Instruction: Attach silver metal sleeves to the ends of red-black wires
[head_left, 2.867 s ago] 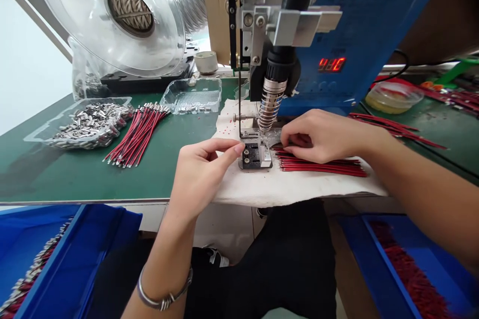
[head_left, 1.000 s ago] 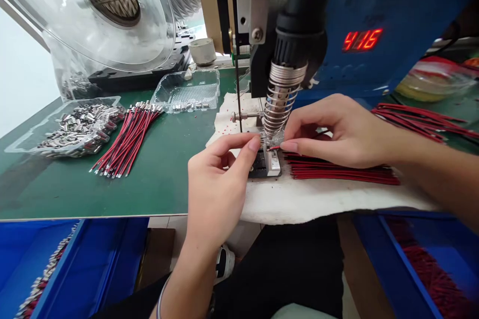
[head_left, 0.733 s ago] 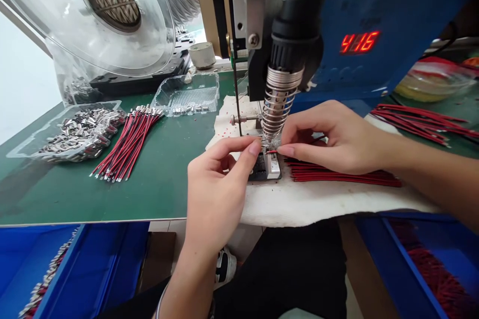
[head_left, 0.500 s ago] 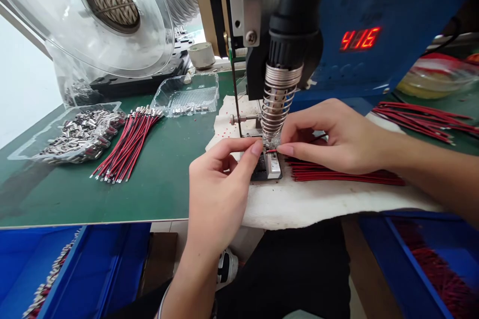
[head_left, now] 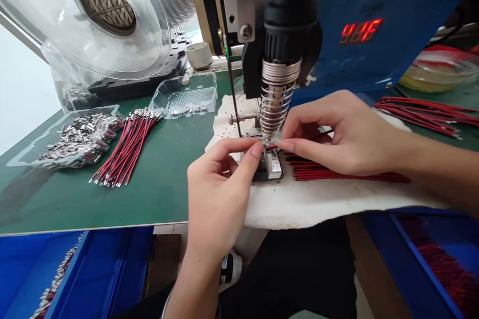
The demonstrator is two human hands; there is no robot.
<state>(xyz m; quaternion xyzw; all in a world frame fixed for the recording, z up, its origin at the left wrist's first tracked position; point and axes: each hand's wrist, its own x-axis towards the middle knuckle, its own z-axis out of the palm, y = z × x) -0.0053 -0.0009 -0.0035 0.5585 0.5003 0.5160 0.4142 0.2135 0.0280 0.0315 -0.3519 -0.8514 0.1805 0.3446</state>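
My right hand (head_left: 339, 132) pinches a thin red-and-black wire (head_left: 274, 147) between thumb and forefinger, its tip just under the coiled metal nozzle (head_left: 275, 104) of the blue machine (head_left: 366, 20). My left hand (head_left: 220, 189) is pinched too, thumb and forefinger meeting at the left of the small metal fixture (head_left: 270, 167); what they hold is too small to make out. The two fingertips nearly meet over the fixture. Under my right hand a row of red-and-black wires (head_left: 344, 174) lies on a white cloth pad (head_left: 299, 199).
On the green mat (head_left: 157, 179) lie a bundle of finished wires (head_left: 125, 147), a clear tray of metal terminals (head_left: 75, 134) and another clear tray (head_left: 187, 97). A large clear reel (head_left: 86, 10) stands at the back left. Blue bins (head_left: 93, 274) hang below the edge; more wires (head_left: 426, 112) lie at right.
Both hands stay pinched at the fixture under the nozzle. The view has drifted slightly closer and lower; the red display now reads differently. The wire tip has hardly moved.
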